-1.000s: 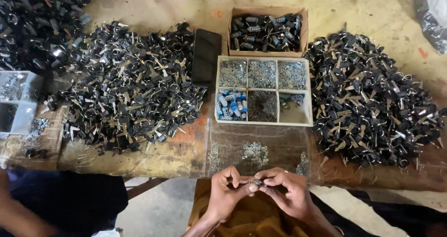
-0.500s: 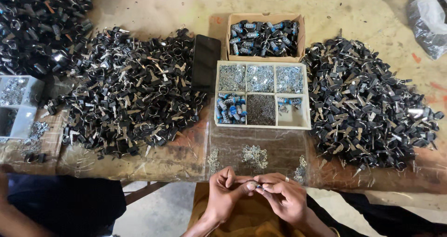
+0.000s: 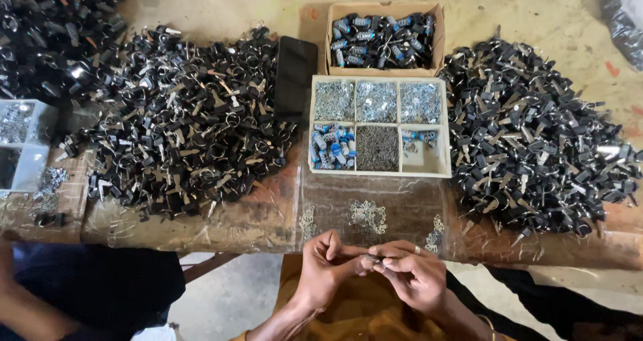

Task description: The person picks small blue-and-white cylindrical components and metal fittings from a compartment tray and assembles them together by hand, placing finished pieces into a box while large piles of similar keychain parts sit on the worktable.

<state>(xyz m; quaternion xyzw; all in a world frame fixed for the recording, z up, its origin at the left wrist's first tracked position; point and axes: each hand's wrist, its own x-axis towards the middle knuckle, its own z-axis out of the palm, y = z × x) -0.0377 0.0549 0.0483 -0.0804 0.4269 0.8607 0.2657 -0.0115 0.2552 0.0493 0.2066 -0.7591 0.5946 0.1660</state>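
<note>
My left hand (image 3: pixel 325 269) and my right hand (image 3: pixel 415 277) meet at the near edge of the table, fingertips pinched together on one small metal part (image 3: pixel 370 258). Just beyond them a clear plastic sheet (image 3: pixel 375 210) carries small clusters of silvery metal bits (image 3: pixel 367 215). Farther out stands a white compartment tray (image 3: pixel 442 160) with silver parts in its back row and blue-and-silver cylinders, dark pins and a few loose pieces in its front row.
A cardboard box (image 3: pixel 382 10) of dark cylinders sits behind the tray, a black phone (image 3: pixel 295 78) to its left. Large heaps of black-and-metal parts lie left (image 3: pixel 181 120) and right (image 3: pixel 536 133). Another person's arm (image 3: pixel 20 307) shows at bottom left, near a second white tray (image 3: pixel 20 147).
My hands stay together at the table edge, fingers shifting slightly on the small part. The camera view has tilted a little.
</note>
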